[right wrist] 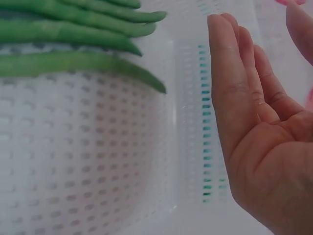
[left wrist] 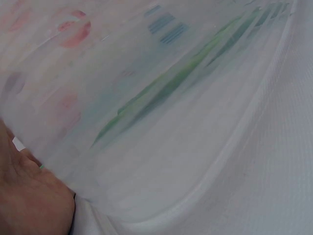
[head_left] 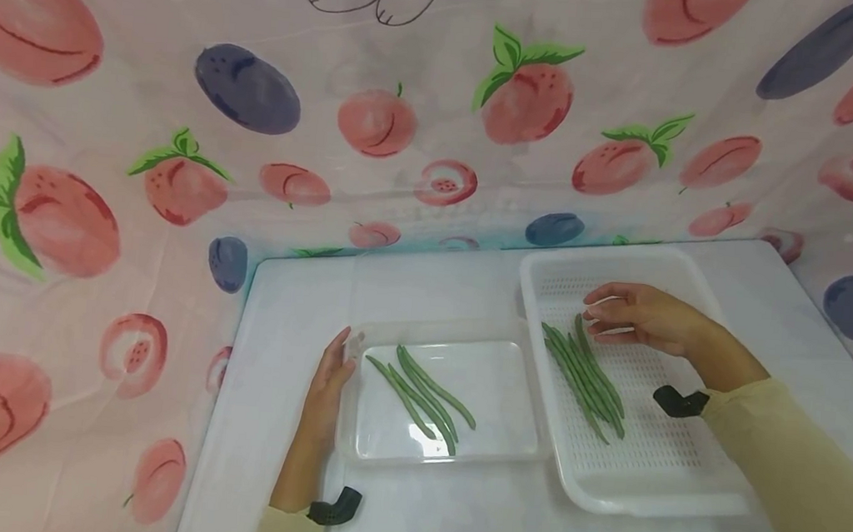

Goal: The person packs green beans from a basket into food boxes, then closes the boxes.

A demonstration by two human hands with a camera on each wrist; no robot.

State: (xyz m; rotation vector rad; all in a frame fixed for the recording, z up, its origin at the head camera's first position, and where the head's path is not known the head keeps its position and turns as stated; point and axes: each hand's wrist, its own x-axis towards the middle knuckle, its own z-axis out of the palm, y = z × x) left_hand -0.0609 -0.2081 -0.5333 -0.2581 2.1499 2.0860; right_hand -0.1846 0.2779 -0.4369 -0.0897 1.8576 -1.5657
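Note:
My left hand (head_left: 327, 379) grips the left side of a clear plastic container (head_left: 437, 466), its thumb at the rim. Several green beans (head_left: 424, 387) lie slanted inside. In the left wrist view, the palm (left wrist: 36, 198) shows at lower left beside the translucent wall, through which the beans appear blurred. Over the white perforated basket (head_left: 584, 500) hovers my right hand (head_left: 648, 321), holding nothing. Its fingers extend loosely, near the upper ends of a row of green beans (head_left: 586, 379). In the right wrist view, these beans (right wrist: 73, 66) lie apart from the fingers.
Container and basket stand side by side on a white-covered table (head_left: 295, 306). A cloth with printed fruit (head_left: 378, 120) hangs behind and beside the table. Dark wrist mounts sit at both sleeves, the right one (head_left: 679, 401) above the basket's mesh floor.

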